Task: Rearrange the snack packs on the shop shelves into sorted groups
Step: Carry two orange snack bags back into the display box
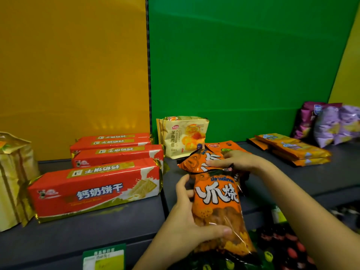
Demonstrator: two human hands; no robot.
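Observation:
My left hand [187,221] grips an orange snack bag [218,207] with white characters, held upright over the front edge of the grey shelf [97,230]. My right hand [233,160] presses down on a second orange bag [196,162] of the same kind, which lies on the shelf just behind the first. A further orange pack [224,147] lies behind that one. A yellow croissant pack [183,137] stands at the back against the green panel.
Several red biscuit boxes [93,190] lie stacked on the left shelf, with gold packs [13,182] at the far left. Flat orange-yellow packs [292,151] and purple bags [329,123] sit at the right. A green price tag [103,258] hangs on the shelf's front edge.

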